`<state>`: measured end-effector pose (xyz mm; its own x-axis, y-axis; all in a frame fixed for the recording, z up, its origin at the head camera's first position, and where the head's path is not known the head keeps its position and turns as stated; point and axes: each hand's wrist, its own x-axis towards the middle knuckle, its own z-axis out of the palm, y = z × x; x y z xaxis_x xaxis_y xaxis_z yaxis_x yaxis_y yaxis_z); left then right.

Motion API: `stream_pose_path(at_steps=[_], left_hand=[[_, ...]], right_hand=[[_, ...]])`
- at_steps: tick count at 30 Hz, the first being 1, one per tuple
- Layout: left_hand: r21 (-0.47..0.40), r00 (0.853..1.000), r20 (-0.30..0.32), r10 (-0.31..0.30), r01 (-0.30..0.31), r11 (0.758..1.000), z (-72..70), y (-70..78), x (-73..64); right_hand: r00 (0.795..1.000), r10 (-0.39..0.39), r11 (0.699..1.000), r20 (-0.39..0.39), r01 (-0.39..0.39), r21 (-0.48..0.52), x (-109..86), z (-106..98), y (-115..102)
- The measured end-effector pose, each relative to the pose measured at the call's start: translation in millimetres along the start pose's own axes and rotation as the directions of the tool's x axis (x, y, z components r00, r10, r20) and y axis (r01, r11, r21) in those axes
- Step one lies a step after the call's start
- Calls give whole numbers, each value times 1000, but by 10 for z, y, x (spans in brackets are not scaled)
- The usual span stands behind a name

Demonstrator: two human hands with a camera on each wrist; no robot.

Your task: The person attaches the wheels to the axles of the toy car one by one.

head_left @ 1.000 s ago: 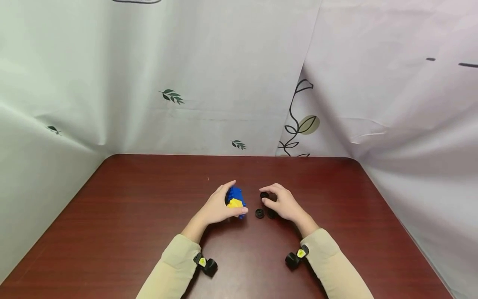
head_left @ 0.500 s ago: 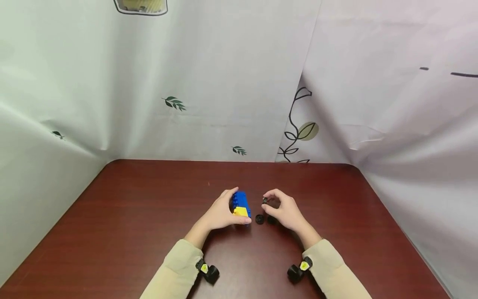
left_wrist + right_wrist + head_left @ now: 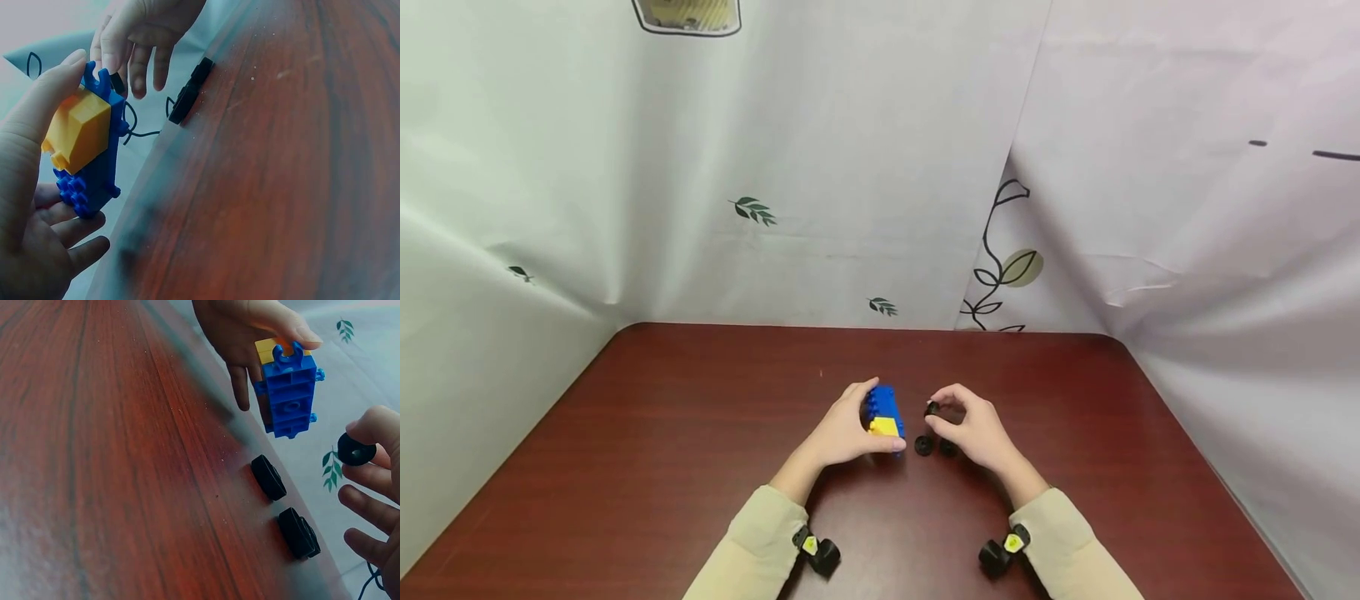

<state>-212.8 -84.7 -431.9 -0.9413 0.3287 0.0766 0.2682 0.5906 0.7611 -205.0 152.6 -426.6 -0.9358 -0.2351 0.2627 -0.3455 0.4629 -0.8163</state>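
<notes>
My left hand [image 3: 842,429] grips a blue and yellow toy car body [image 3: 886,406] between thumb and fingers. In the left wrist view its yellow block [image 3: 80,130] sits on the blue base, with studs below and small axle pegs along the side. The right wrist view shows the ribbed blue underside [image 3: 291,403] of this body and a clip at one end. My right hand [image 3: 979,429] pinches a black toy wheel [image 3: 356,450] between thumb and index finger, apart from the car body; the other fingers are loosely bent.
Black wheels lie on the reddish-brown table [image 3: 715,450] between the hands: one nearer the car body [image 3: 923,446], others below the right hand [image 3: 299,533]. A white curtain [image 3: 820,167] with leaf prints hangs behind the table's far edge.
My right hand has closed thumb and finger on a black wheel and raised it. The left hand has turned the car body slightly and shifted it a little right. The head view has tilted up.
</notes>
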Motion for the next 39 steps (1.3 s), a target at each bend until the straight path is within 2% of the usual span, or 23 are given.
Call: stream_pose_path(at_steps=[10, 17, 22, 30, 37, 39], left_hand=[[-18, 1000, -21, 19, -20, 1000, -39, -4, 33], [-12, 1000, -11, 1, -1, 1000, -48, 5, 88], [-55, 1000, 2, 8, -8, 998, -16, 18, 118], [-87, 1000, 5, 2, -1, 996, 58, 26, 132], [-98, 1000, 24, 16, -14, 995, 74, 7, 167], [-101, 999, 23, 22, -20, 995, 74, 1, 176]], right_hand=[[999, -47, 998, -17, 47, 35, 41, 26, -34], [999, -50, 998, -14, 50, 32, 67, 7, -97], [999, -51, 998, -10, 51, 47, 75, 19, -96], [998, -63, 996, 12, 62, 67, -46, -13, -459], [998, -58, 994, 20, 56, 94, -65, 13, -446], [998, -55, 994, 23, 53, 95, -48, 38, -374]])
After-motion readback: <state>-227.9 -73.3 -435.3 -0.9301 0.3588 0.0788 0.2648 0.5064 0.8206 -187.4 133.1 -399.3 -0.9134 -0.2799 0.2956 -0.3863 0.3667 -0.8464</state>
